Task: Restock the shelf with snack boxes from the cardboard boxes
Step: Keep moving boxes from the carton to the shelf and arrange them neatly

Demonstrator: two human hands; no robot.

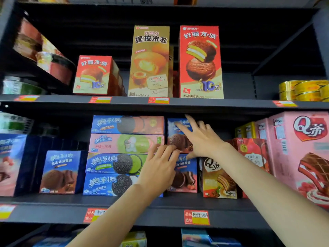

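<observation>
On the middle shelf (135,213), seen from the head camera, two blue cake boxes stand stacked one on the other between a pile of four flat cookie boxes (124,154) and a brown-and-white wafer box (219,177). The right hand (201,138) lies with fingers spread and straight against the face of the upper blue box (178,134), pressing it rather than gripping it. The left hand (160,168) rests across the seam where the upper box meets the lower blue box (185,175); its fingers look loosely bent against the fronts, and whether they pinch an edge cannot be told. A matching blue box (61,172) stands alone farther left. No cardboard carton shows in this view.

The step appears to be seating the upper box square on the one below. Risks, as a judgement: the upper box sits close under the lip of the upper shelf (178,104), so an upward nudge could jam it; an uneven push from one hand could twist it off the lower box and tip it forward; a sideways shove could shift the cookie pile next to it.
</observation>
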